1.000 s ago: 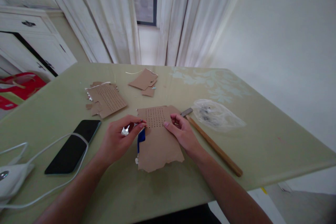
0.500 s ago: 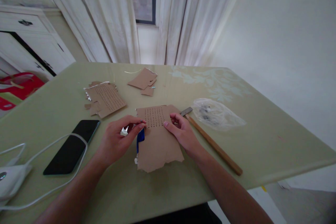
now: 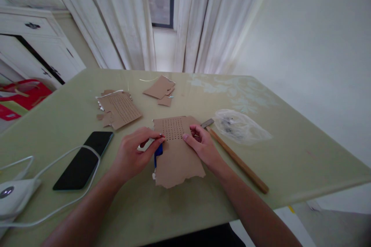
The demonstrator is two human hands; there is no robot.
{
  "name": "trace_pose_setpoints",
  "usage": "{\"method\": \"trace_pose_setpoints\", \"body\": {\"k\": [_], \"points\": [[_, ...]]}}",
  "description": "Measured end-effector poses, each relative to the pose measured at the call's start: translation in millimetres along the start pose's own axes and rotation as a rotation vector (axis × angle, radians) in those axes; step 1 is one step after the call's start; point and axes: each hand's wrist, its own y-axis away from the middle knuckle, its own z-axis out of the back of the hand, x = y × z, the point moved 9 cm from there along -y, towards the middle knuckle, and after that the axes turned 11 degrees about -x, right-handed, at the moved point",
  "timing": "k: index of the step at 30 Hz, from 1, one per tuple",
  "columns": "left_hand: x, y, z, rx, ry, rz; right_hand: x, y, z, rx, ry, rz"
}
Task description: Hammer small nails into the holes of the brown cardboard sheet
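A torn piece of brown cardboard (image 3: 180,162) with rows of small punched holes is tilted up above the table in front of me. My right hand (image 3: 199,141) grips its right edge, thumb on the front face and fingers behind. My left hand (image 3: 139,150) is closed in a pinch at the left end of the lowest row of holes. Between its thumb and forefinger is something small and dark, too small to name. A blue patch (image 3: 158,150) shows at the cardboard's left edge, just under the left fingertips.
Right of the cardboard lie a wooden-handled hammer (image 3: 237,160) and a clear plastic bag (image 3: 242,127) with small dark items. Another punched cardboard piece (image 3: 120,110) and cardboard scraps (image 3: 159,88) lie farther back. A phone (image 3: 84,162) and white cable (image 3: 63,158) are at left.
The whole view has shifted slightly, so things sit a little farther right. Both hands keep their places on the cardboard, the left still pinching by the lowest row of holes.
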Motion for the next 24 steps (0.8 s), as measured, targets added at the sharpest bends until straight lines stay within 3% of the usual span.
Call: {"method": "trace_pose_setpoints", "body": {"k": [3, 6, 9, 11, 13, 19, 24], "points": [[3, 0, -3.0, 0.022, 0.032, 0.017, 9, -5, 12, -0.040, 0.071, 0.084], [9, 0, -7.6, 0.059, 0.050, 0.034, 24, -13, 45, -0.149, 0.201, 0.195], [15, 1, -10.6, 0.071, 0.041, 0.032, 31, -18, 85, -0.288, 0.616, 0.255], [16, 1, -11.7, 0.070, 0.053, 0.012, 24, -18, 99, -0.275, 0.947, 0.225], [14, 1, -13.3, 0.078, 0.085, -0.005, 12, -17, 102, -0.198, 1.134, 0.185], [11, -2, -16.8, 0.078, 0.133, -0.018, 3, -18, 95, -0.171, 1.155, 0.194], [13, -4, -20.9, 0.086, 0.151, 0.000, 37, -22, 113, -0.148, 1.003, 0.222]]}}
